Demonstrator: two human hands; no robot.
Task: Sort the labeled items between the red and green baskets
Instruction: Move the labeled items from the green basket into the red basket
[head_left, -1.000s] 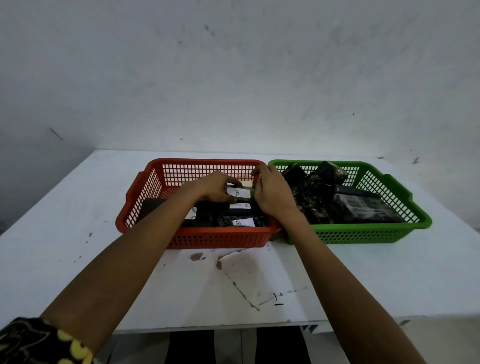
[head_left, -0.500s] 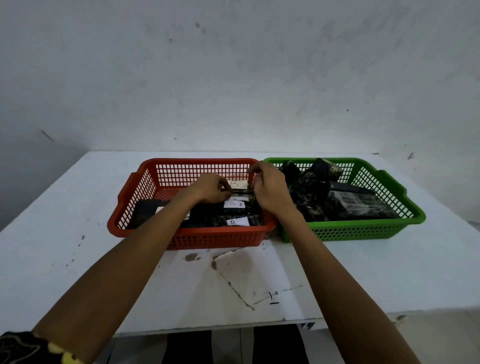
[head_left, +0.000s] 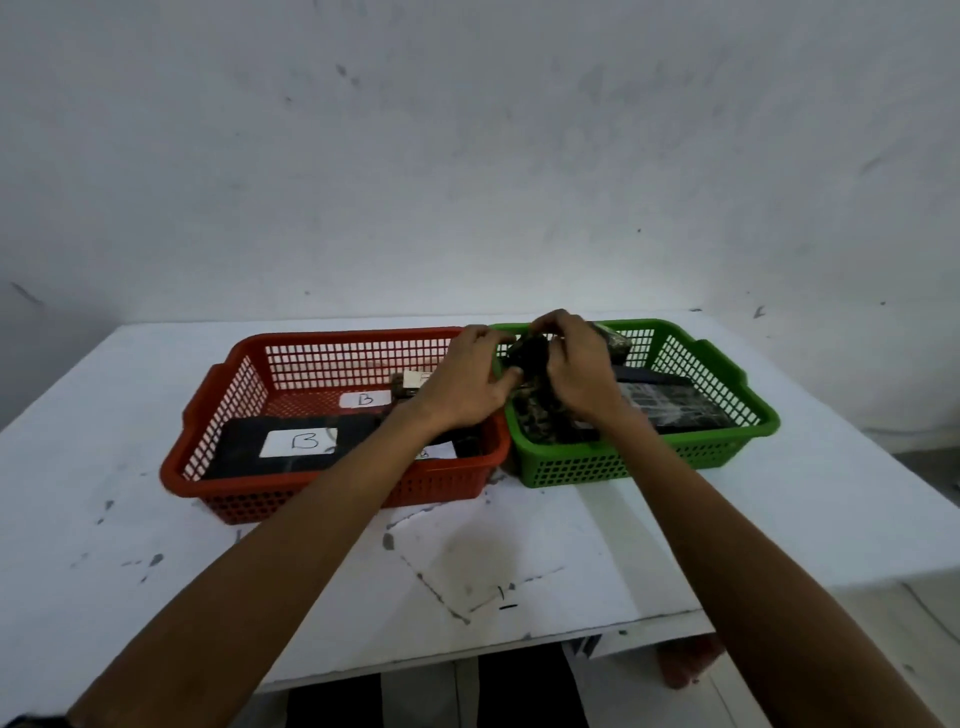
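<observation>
Gripping a dark bundle with left hand and right hand above the green basket, I fear misfiling: label hidden.

Scuffed white wall; stained white table; dim light.

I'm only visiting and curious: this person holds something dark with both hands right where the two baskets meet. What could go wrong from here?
1. The left hand and right hand grip the dark patterned bundle above the meeting rims of the red plastic basket and green plastic basket; a slip might drop it in the wrong one.
2. No label shows on it, so mis-sorting seems possible.
</observation>
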